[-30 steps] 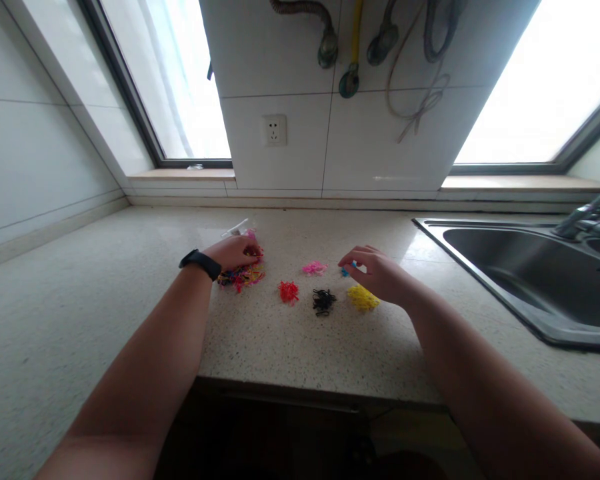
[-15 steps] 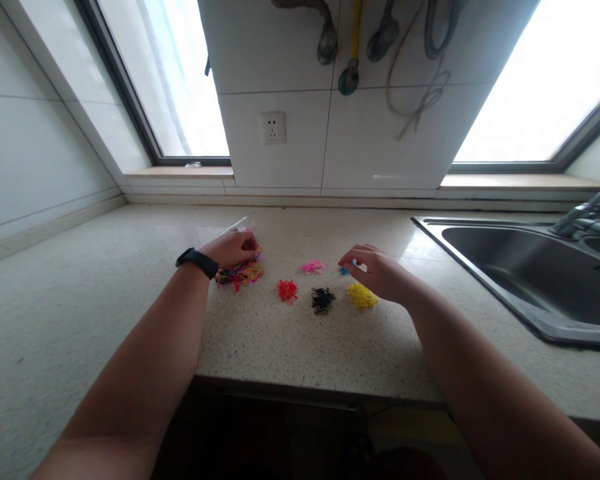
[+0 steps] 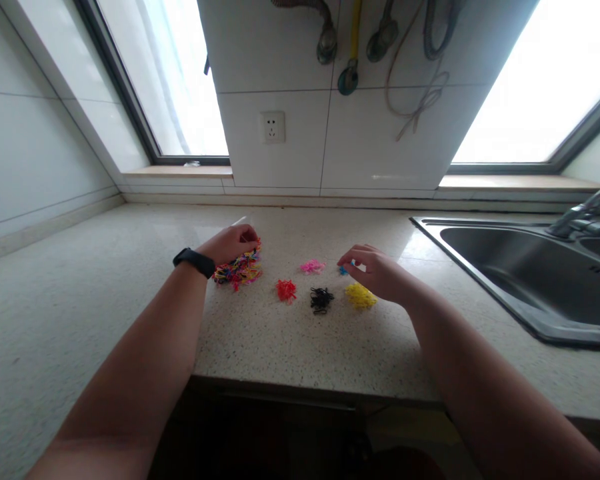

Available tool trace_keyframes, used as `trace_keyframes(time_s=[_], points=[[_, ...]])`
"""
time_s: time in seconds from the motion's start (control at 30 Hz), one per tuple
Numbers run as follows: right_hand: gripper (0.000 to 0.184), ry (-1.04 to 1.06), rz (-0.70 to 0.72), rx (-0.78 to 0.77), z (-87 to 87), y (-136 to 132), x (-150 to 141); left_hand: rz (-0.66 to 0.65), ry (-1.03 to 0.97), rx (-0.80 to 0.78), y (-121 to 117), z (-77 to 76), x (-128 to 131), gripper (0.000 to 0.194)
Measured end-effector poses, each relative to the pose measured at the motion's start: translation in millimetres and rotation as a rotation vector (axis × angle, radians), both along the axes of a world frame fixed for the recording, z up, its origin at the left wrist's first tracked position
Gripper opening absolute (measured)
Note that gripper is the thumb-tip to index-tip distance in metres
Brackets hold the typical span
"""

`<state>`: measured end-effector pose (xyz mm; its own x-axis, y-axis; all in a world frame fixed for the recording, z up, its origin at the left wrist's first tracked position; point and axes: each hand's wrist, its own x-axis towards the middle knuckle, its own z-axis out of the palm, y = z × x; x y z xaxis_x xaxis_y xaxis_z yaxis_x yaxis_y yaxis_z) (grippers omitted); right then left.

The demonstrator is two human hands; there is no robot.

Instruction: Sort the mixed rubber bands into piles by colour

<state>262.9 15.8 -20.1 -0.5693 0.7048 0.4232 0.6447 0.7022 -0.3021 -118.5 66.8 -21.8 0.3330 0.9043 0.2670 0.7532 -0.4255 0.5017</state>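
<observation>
At the left, my left hand [image 3: 234, 243], with a dark band on its wrist, rests at the upper edge of a mixed-colour pile of small rubber bands [image 3: 239, 272]. Its fingers are curled together; whatever lies between them is hidden. My right hand [image 3: 369, 265] hovers over a little blue pile of rubber bands [image 3: 343, 270], thumb and forefinger apart, and partly covers it. Just below that hand lies a yellow pile [image 3: 361, 297]. Between the hands sit a pink pile [image 3: 312, 267], a red pile [image 3: 286, 291] and a black pile [image 3: 322, 300].
A clear plastic bag [image 3: 240, 222] lies partly behind my left hand. On the right a steel sink [image 3: 485, 267] with a faucet [image 3: 580, 217] is set into the speckled countertop [image 3: 290, 353]. The tiled wall behind carries a socket [image 3: 273, 127] and pipes.
My left hand has shifted slightly within the mixed pile, its fingers curling a bit more. The right hand stays over the blue pile.
</observation>
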Motion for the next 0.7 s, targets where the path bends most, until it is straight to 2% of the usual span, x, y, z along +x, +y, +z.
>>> trace_keyframes(time_s=[0.43,0.6,0.7], points=[[0.016,-0.01,-0.004,-0.001,1.6,-1.8,-0.7,0.016,-0.12,0.013,2.1,-5.6,3.1,0.033],[0.016,-0.016,-0.007,-0.009,2.9,-3.4,-1.6,-0.051,-0.223,-0.041,-2.0,-2.7,9.5,0.035],[0.016,-0.024,-0.005,-0.021,3.5,-4.2,-2.0,-0.049,-0.197,-0.065,-4.7,0.5,10.5,0.036]])
